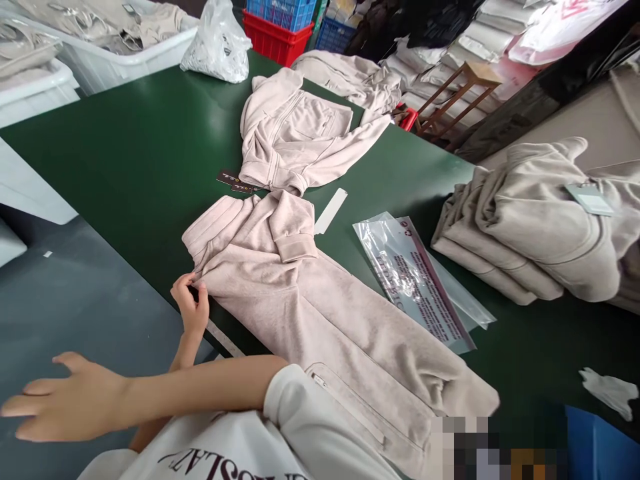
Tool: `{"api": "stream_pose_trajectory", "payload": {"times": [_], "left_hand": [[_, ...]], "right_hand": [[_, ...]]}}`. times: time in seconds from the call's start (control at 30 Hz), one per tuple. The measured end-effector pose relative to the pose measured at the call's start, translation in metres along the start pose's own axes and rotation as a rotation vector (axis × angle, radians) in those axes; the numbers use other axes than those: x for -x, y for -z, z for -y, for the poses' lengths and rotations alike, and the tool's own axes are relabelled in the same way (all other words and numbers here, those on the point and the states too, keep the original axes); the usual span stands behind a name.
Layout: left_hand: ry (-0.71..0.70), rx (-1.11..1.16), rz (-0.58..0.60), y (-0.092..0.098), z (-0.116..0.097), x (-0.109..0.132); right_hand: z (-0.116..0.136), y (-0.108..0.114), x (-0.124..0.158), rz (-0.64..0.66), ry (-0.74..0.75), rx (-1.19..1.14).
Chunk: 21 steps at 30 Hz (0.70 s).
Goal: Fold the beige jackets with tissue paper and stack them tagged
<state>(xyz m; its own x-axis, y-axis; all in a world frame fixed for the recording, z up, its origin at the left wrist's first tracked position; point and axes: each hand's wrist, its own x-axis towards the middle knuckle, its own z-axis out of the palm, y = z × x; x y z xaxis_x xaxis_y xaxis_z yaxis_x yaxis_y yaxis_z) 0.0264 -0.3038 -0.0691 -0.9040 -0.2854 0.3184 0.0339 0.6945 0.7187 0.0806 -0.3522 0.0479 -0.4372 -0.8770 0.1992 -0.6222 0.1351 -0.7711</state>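
Note:
A pair of light beige sweatpants lies stretched across the green table, its wide band at the upper left and a cuffed part folded over near the top. My left hand pinches the edge of the fabric just below that band. My right hand reaches across my body to the left, off the table, with fingers spread and nothing in it. Beyond the sweatpants rests a matching zip jacket. Dark hang tags and a pale strip lie between and beside the two garments.
Printed clear plastic bags lie right of the sweatpants, before a stack of folded beige garments. A white plastic bag stands at the table's far edge. White bins, a red crate and a wooden stool stand beyond.

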Motion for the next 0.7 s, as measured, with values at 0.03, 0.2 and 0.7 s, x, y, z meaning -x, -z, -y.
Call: {"api": "stream_pose_trajectory", "payload": {"times": [0.03,0.2,0.7], "left_hand": [[-0.033,0.038,-0.018,-0.002,0.001,0.002],[-0.067,-0.011,0.079,0.005,0.010,-0.002],[-0.310,-0.195,0.811,0.037,0.020,-0.075]], "right_hand": [[-0.005,-0.020,-0.006,0.070,0.017,0.044],[-0.051,-0.021,0.030,0.083,-0.114,0.208],[-0.206,0.207,0.299,-0.328,-0.877,0.838]]}}
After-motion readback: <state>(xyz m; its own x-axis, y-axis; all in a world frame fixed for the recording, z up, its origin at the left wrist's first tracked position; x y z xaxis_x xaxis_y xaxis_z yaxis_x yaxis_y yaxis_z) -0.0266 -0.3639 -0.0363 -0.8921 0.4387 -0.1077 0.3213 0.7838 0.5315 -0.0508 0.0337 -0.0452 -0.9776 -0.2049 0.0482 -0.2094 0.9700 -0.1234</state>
